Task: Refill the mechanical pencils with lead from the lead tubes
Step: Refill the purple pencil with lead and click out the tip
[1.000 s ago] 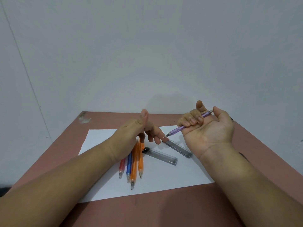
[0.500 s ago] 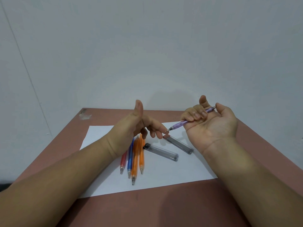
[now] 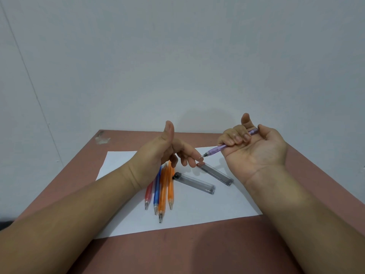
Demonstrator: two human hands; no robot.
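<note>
My right hand (image 3: pixel 254 153), palm up, curls its fingers around the translucent purple mechanical pencil (image 3: pixel 227 146), tip pointing left. My left hand (image 3: pixel 158 155) holds nothing, thumb raised, forefinger at that tip, above the two clear lead tubes (image 3: pixel 194 183) on the white paper sheet (image 3: pixel 197 212).

A reddish table (image 3: pixel 197 254) carries one white sheet (image 3: pixel 197 210) — set centrally. A pale scuff (image 3: pixel 101 137) marks its far-left corner.

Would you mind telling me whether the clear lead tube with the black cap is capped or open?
Capped: the clear lead tube with the black cap lies flat on the white paper sheet with its cap on.
</note>
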